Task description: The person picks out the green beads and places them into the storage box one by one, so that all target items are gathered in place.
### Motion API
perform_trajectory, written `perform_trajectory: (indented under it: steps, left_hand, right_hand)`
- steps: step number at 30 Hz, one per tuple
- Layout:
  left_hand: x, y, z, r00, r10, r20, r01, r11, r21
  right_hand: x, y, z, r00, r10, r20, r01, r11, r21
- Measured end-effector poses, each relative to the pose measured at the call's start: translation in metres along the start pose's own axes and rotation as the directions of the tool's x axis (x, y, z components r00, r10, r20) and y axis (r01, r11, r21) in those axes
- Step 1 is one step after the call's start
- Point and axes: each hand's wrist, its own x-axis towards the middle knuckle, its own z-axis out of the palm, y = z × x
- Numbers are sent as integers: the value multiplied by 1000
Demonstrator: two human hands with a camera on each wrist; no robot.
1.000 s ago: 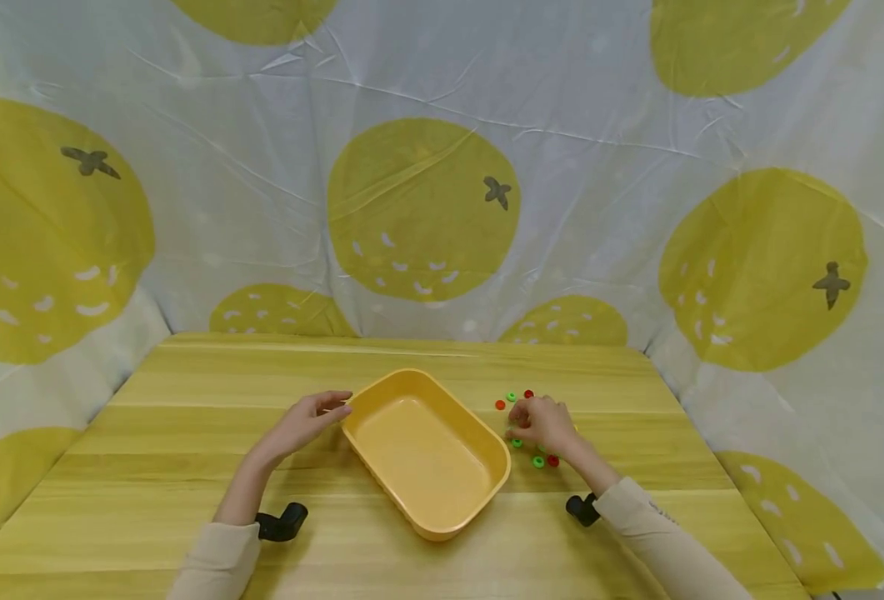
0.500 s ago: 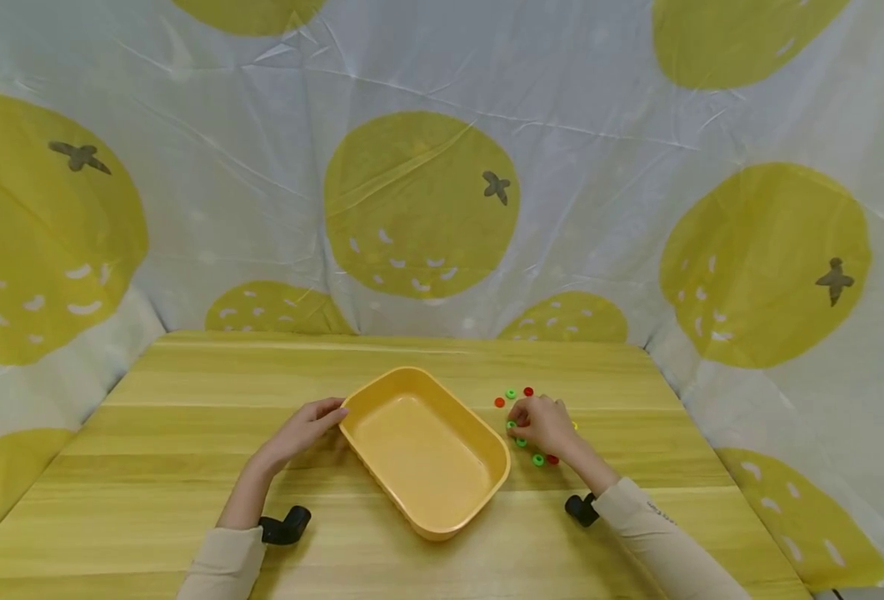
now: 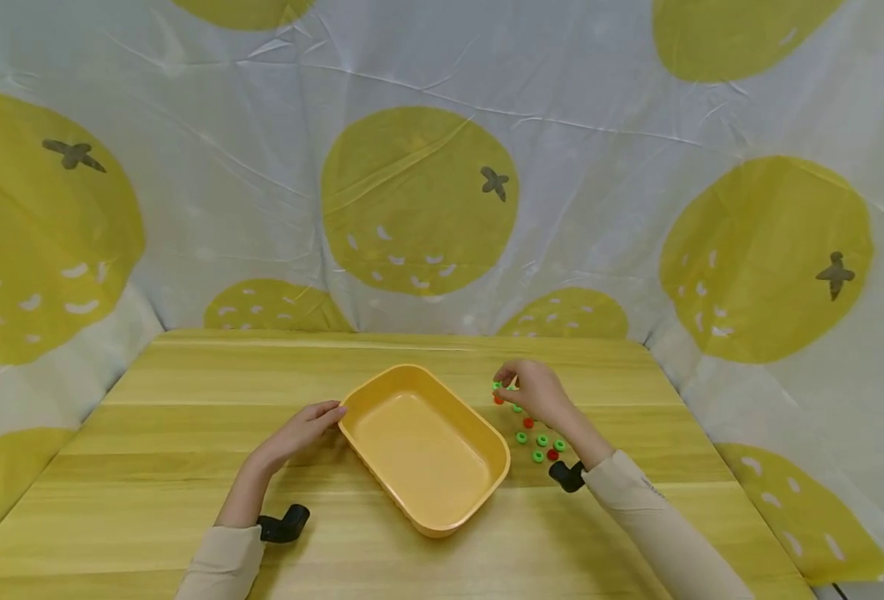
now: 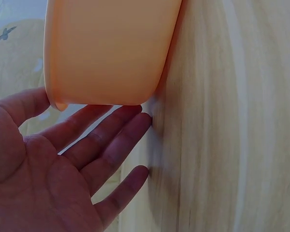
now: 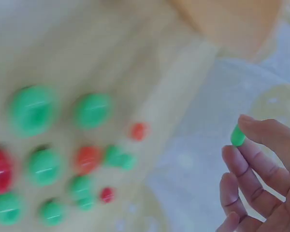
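An orange-yellow plastic basin (image 3: 427, 450) sits at an angle in the middle of the table. My left hand (image 3: 302, 429) holds its left corner, thumb at the rim and fingers against the outer wall (image 4: 111, 53). To the right of the basin, my right hand (image 3: 539, 392) is raised over the far end of a scatter of small ring beads. Between thumb and forefinger it pinches a green ring bead (image 5: 238, 136), seen edge-on in the right wrist view. Below the hand lie several green beads (image 3: 542, 440), an orange bead (image 3: 527, 422) and a dark red bead (image 3: 552, 454).
The wood-grain table (image 3: 187, 400) is backed by a white cloth (image 3: 584, 150) printed with large yellow fruits. Dark wrist-worn devices (image 3: 284, 525) show at both wrists. Another orange bead (image 3: 498, 400) lies just under the right fingertips.
My left hand has come in from just beside the basin to its rim. My right hand has risen away and leftward with the green bead, uncovering several beads beneath it.
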Motion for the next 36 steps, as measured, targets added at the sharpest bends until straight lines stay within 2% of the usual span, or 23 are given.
perform_trajectory:
  steps: [4, 11, 15, 19, 22, 24, 30, 36]
  left_hand:
    - [-1, 0, 0, 1000, -2, 0, 2, 1000, 6]
    - [-2, -2, 0, 1000, 8, -6, -8, 1000, 15]
    - [-1, -3, 0, 1000, 12, -5, -12, 1000, 10]
    - [1, -4, -1, 999, 51, 2, -51, 999, -3]
    - [2, -5, -3, 996, 85, 3, -85, 996, -10]
    - [1, -5, -4, 996, 86, 5, -86, 996, -8]
    - [0, -3, -3, 999, 50, 1, -50, 999, 1]
    - [-1, -3, -1, 999, 44, -7, -44, 999, 7]
  right_hand:
    - [13, -26, -4, 999, -48, 10, 48, 999, 8]
    - [35, -78, 9, 981, -185, 60, 184, 983, 22]
    - [45, -105, 18, 961, -259, 101, 264, 963, -44]
    - [53, -124, 28, 940, -305, 157, 324, 939, -115]
    - [58, -134, 37, 931, -313, 188, 343, 926, -156]
    - [60, -138, 45, 928, -312, 206, 349, 920, -181]
    - [60, -141, 73, 911, -291, 290, 358, 910, -210]
    - [57, -138, 93, 910, -272, 314, 347, 913, -213]
